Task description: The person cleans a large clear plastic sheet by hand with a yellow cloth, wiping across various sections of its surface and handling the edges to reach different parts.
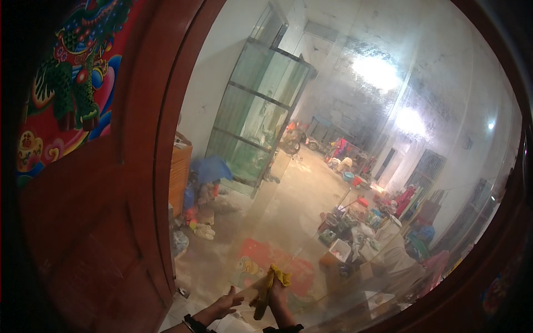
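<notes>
A yellow cloth [280,274] is bunched in my right hand [277,294], low in the middle of the head view. Part of the cloth hangs down on the left side of that hand. My left hand [225,301] is held just to its left, empty, with the fingers apart and pointing towards the cloth. A small gap separates the two hands. Dark bands circle both wrists. In front of me is a hazy see-through sheet [354,137], apparently a clear door curtain; I cannot tell whether the cloth touches it.
A dark red door [83,233] with a painted picture [79,79] stands at left. Beyond are a red floor mat [291,266], a glass-paned door leaf [254,112], a wooden cabinet [180,179], a white foam box [340,249] and piled bags [366,237] at right.
</notes>
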Demonstrator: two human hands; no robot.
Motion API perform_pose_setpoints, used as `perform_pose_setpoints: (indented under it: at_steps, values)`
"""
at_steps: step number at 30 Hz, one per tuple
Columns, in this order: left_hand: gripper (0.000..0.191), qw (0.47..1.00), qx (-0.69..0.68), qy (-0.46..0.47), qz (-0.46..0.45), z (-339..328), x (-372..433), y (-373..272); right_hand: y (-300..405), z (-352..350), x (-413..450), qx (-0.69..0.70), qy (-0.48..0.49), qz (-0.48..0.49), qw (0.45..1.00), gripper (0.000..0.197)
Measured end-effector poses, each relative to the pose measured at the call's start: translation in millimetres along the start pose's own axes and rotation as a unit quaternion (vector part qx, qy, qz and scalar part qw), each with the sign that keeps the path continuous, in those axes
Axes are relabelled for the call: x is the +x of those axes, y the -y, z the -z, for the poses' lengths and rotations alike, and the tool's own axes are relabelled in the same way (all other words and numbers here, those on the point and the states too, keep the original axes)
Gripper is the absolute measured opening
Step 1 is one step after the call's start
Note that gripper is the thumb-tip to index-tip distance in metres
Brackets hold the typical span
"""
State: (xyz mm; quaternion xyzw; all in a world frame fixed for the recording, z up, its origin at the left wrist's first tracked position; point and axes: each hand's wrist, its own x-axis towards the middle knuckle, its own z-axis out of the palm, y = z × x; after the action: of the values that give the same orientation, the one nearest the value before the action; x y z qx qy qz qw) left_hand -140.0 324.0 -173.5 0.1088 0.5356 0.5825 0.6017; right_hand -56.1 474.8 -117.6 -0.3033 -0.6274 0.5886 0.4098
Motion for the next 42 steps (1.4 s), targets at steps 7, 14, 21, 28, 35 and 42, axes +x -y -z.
perform_pose_setpoints:
  at_steps: [7, 14, 21, 28, 35, 42]
  values:
    - [0.050, 0.956, -0.271, -0.083, 0.078, 46, 18, 23, 67, -21, -35, -0.131, 0.054, -0.016, 0.990, 0.029]
    - [0.033, 0.914, -0.095, -0.297, -0.261, 49, 11, -1, -63, 73, 15, -0.345, 0.130, 0.091, 0.925, 0.014]
    - [0.031, 0.788, 0.216, -0.371, -0.441, 33, -4, -31, 73, 78, -43, -0.357, 0.107, 0.252, 0.893, 0.010]
    - [0.030, 0.897, 0.278, -0.152, -0.309, -16, 2, -35, 40, 1, -48, -0.343, 0.329, 0.265, 0.839, 0.040]
    - [0.040, 0.918, 0.347, -0.066, -0.180, -28, 11, -12, -53, 20, -44, -0.201, 0.321, 0.014, 0.925, 0.044]
    - [0.030, 0.835, 0.421, 0.001, -0.354, -22, 18, -11, -60, 44, -33, -0.412, 0.252, 0.149, 0.863, 0.023]
